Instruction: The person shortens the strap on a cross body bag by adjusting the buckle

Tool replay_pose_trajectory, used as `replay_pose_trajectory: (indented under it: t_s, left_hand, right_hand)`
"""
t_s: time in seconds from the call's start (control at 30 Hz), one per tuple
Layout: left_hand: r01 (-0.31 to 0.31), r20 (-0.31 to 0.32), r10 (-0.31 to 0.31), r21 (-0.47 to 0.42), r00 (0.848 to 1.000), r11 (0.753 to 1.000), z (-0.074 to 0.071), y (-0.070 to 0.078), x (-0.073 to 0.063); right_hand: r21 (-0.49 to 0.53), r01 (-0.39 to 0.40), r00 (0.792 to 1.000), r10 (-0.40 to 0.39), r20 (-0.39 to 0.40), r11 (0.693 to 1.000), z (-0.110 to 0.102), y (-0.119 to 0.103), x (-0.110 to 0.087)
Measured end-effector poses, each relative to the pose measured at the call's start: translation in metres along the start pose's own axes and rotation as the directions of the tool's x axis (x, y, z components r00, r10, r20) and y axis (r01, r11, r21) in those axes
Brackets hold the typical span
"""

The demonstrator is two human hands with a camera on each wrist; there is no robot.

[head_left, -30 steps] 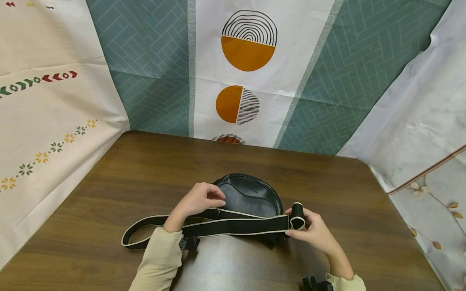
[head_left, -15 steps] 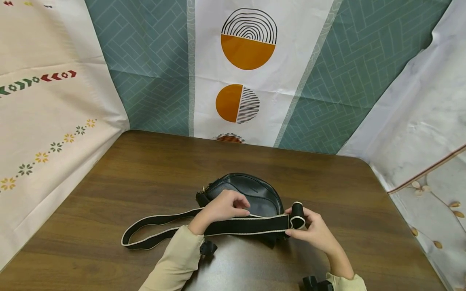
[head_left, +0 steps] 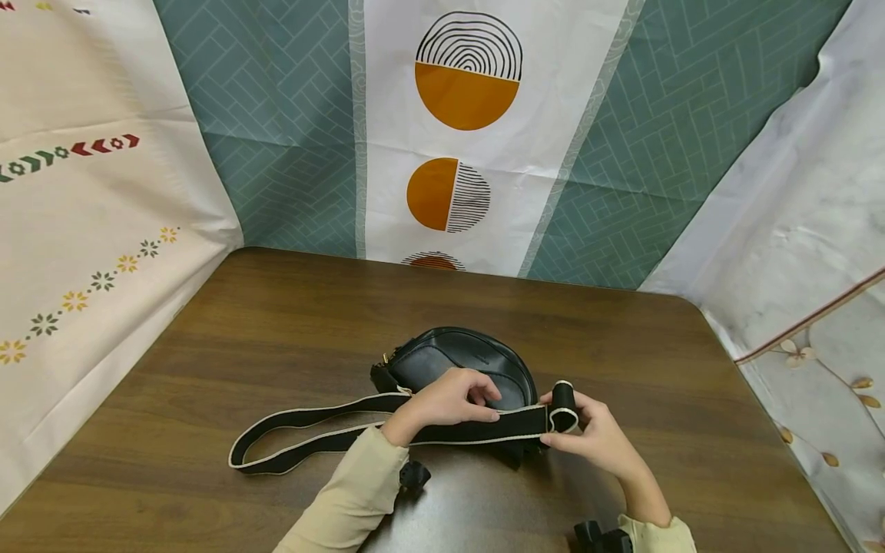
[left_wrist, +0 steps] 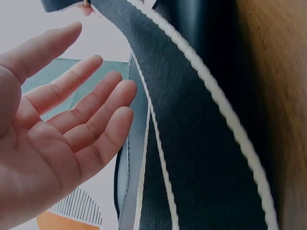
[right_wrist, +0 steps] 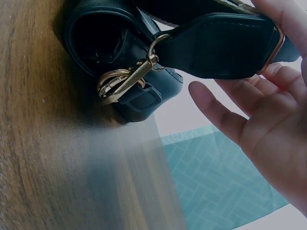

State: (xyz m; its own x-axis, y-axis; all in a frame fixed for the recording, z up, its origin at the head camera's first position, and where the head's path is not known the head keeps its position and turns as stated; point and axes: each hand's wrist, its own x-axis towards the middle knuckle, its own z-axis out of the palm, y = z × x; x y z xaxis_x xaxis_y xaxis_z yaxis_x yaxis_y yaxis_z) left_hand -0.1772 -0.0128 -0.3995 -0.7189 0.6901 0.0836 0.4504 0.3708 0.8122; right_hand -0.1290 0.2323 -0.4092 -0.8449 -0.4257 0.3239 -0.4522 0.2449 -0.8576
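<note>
A black leather bag (head_left: 477, 359) lies on the wooden table, with a wide black strap (head_left: 522, 422) edged in cream in front of it. Over the strap, my left hand (head_left: 449, 398) has loosely bent fingers; its palm holds nothing in the left wrist view. At the strap's right end, my right hand (head_left: 598, 436) grips the strap beside a small folded loop (head_left: 564, 407). The right wrist view shows a leather tab (right_wrist: 216, 45), a gold swivel clasp (right_wrist: 134, 79) hooked to the bag's end, and fingers behind the tab.
The strap's long bend (head_left: 245, 453) spreads out on the table (head_left: 173, 415) at the left. A patterned green and white cloth (head_left: 456, 146) hangs behind the table, with pale cloths at both sides. A black wrist camera (head_left: 415, 476) sits under the left sleeve.
My left hand has slid rightward along the strap, from near the bag's left end toward my right hand, uncovering the bag's left end. The right hand keeps its grip in place.
</note>
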Motion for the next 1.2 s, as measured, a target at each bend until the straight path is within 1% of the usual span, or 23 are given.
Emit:
replay_pose_trajectory:
  t_s: [0.23, 0.43, 0.67, 0.87, 1.0, 1.2]
  left_hand:
    - [-0.014, 0.038, 0.015, -0.016, 0.999, 1.0, 0.008, 0.001, 0.005]
    - [-0.003, 0.043, 0.004, -0.02, 0.999, 1.0, 0.011, 0.002, 0.006]
    - [-0.023, 0.05, 0.024, -0.032, 0.998, 0.999, 0.013, 0.003, 0.004]
    - [-0.037, 0.037, 0.041, -0.105, 0.999, 0.994, 0.01, 0.003, -0.001]
    - [-0.051, 0.021, 0.053, -0.116, 0.998, 0.992, 0.007, 0.001, -0.004]
    - [-0.073, 0.029, 0.077, -0.118, 0.997, 0.99, 0.0, 0.001, -0.009]
  right_hand:
    - [-0.008, 0.013, 1.0, -0.013, -0.004, 1.0, 0.001, 0.0, 0.001]
    - [-0.013, 0.002, 1.0, -0.003, -0.01, 1.0, 0.001, -0.001, 0.001]
    - [-0.012, 0.016, 1.0, -0.016, -0.014, 1.0, 0.002, 0.0, 0.001]
    - [-0.013, 0.047, 0.999, -0.047, -0.015, 0.999, 0.002, 0.0, 0.002]
    - [-0.02, 0.047, 0.999, -0.047, -0.011, 0.999, 0.003, -0.001, 0.001]
    - [-0.019, 0.051, 0.999, -0.051, 0.012, 0.999, 0.003, -0.002, 0.001]
